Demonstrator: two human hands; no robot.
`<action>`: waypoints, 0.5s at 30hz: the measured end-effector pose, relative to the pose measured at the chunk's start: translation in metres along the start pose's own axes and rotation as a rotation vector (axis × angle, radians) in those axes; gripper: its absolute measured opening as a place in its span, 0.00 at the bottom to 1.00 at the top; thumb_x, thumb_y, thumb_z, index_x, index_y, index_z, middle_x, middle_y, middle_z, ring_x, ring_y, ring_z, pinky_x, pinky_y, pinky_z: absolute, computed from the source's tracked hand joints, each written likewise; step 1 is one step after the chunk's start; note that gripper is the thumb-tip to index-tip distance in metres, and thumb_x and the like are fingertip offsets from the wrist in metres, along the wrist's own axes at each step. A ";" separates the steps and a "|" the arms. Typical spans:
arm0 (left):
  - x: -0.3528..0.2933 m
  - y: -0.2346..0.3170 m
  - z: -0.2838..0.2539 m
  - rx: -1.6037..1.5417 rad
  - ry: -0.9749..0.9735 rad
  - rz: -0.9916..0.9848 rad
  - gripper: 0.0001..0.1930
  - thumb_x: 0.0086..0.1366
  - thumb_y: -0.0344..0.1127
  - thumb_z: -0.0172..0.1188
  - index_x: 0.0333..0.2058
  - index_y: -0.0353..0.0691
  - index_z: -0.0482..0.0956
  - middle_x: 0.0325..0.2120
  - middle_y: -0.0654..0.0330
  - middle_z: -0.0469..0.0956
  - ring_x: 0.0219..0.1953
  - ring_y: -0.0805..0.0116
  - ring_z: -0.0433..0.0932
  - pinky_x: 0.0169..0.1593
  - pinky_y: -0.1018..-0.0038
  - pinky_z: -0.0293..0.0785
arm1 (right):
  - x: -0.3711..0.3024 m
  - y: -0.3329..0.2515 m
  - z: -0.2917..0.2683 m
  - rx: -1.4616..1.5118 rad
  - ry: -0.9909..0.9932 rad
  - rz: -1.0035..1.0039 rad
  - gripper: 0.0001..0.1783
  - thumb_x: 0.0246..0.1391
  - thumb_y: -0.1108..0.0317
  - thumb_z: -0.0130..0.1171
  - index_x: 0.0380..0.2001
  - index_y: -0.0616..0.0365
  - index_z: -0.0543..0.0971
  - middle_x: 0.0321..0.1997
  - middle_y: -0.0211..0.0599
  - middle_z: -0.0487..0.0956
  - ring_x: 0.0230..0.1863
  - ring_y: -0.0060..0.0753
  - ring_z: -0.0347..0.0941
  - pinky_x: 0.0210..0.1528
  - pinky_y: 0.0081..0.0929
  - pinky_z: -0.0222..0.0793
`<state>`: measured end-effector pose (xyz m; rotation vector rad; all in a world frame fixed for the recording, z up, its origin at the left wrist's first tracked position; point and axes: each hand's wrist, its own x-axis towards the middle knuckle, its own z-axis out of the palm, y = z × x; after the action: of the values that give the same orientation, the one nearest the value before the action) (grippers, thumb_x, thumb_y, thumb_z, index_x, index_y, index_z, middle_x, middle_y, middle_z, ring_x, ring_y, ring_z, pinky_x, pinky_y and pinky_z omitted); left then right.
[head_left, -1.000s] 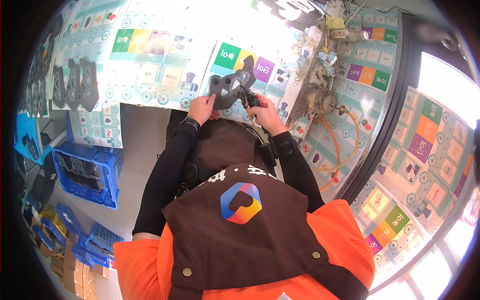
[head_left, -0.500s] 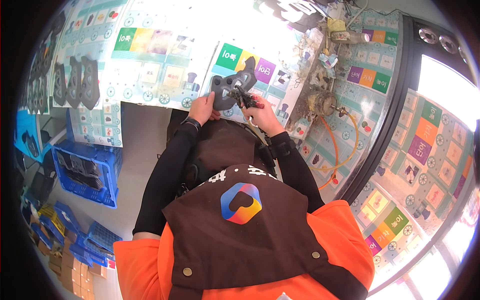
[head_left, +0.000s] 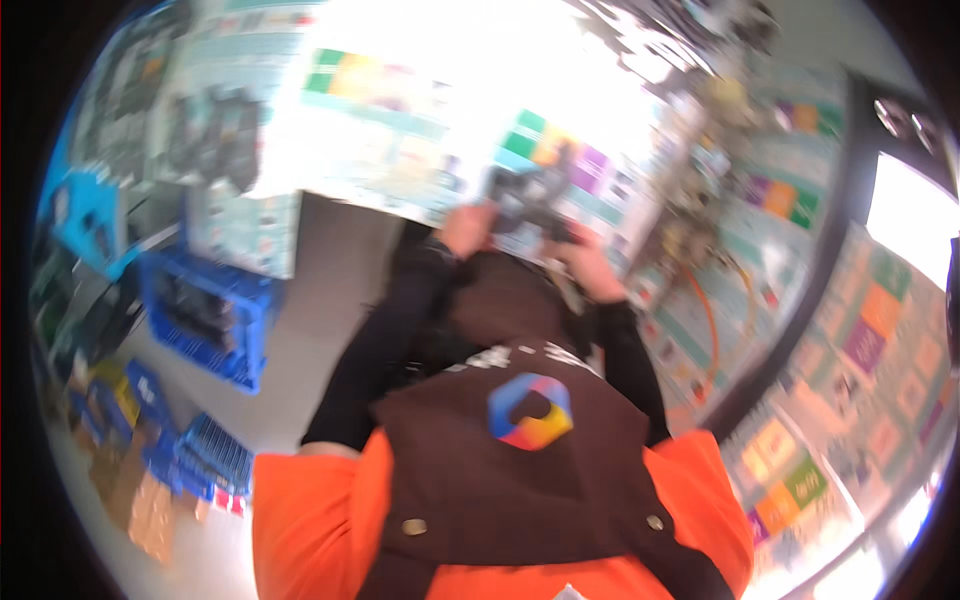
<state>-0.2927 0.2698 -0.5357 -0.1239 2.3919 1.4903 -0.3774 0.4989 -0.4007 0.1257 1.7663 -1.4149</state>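
Observation:
The whole view is smeared by motion. My left hand (head_left: pixel 467 230) grips the left edge of a dark grey moulded plastic part (head_left: pixel 515 188), which lies over the bright worktable near its front edge. My right hand (head_left: pixel 592 265) is closed round a dark spray gun (head_left: pixel 556 226), its front end pointing left at the part. Whether the gun touches the part is hidden by blur.
Several similar grey parts (head_left: pixel 225 135) stand at the table's left. A blue crate (head_left: pixel 205 318) with dark parts sits lower left, and more blue crates (head_left: pixel 215 452) lie beyond. Right of my hands are a grimy clutter (head_left: pixel 685 225) and an orange hose (head_left: pixel 708 320).
The view has swung, so the scene sits further right and is blurred. Both hands still hold the part and the spray gun; the gun has turned somewhat against the part.

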 end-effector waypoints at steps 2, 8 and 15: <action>0.003 0.018 0.005 -0.232 -0.124 -0.296 0.14 0.73 0.40 0.55 0.35 0.33 0.80 0.25 0.49 0.85 0.27 0.58 0.87 0.34 0.62 0.82 | -0.007 -0.011 -0.015 0.052 0.027 -0.041 0.20 0.47 0.76 0.61 0.47 0.62 0.79 0.37 0.30 0.81 0.38 0.22 0.75 0.41 0.24 0.71; -0.038 0.039 -0.093 -0.664 0.367 -0.302 0.13 0.77 0.40 0.52 0.39 0.35 0.72 0.25 0.56 0.81 0.22 0.68 0.83 0.25 0.71 0.75 | -0.020 -0.043 -0.036 0.091 0.135 -0.048 0.23 0.46 0.76 0.50 0.48 0.68 0.77 0.37 0.43 0.86 0.29 0.28 0.77 0.24 0.21 0.73; -0.029 -0.064 -0.336 -0.639 1.001 -0.173 0.13 0.80 0.40 0.45 0.37 0.39 0.68 0.29 0.51 0.84 0.21 0.67 0.83 0.22 0.79 0.68 | -0.016 -0.054 -0.036 0.100 0.232 -0.050 0.21 0.43 0.74 0.50 0.45 0.63 0.76 0.34 0.41 0.85 0.25 0.25 0.72 0.26 0.21 0.70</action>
<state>-0.3245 -0.0596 -0.4456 -1.4763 2.2498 2.4090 -0.4165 0.5168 -0.3495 0.3120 1.8965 -1.5767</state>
